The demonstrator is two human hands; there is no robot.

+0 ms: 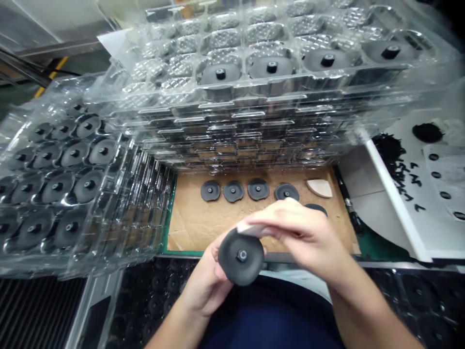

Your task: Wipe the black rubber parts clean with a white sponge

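Observation:
My left hand (209, 278) is closed around a round black disc (240, 257) with a small metal hub in its middle, held up with its face toward me. My right hand (301, 235) reaches over from the right, its fingers pinched on a small pale piece (249, 229) at the disc's top edge. Both hands hover above the near edge of a brown cardboard sheet (192, 218). On that sheet, a row of several similar black discs (233, 191) lies behind my hands.
A tall stack of clear plastic trays (254, 121) holding discs stands behind the cardboard. Another tray stack (65, 179) full of discs fills the left. A white bin (399, 203) with small black parts sits at right. A pale wedge-shaped pad (319, 188) lies on the cardboard.

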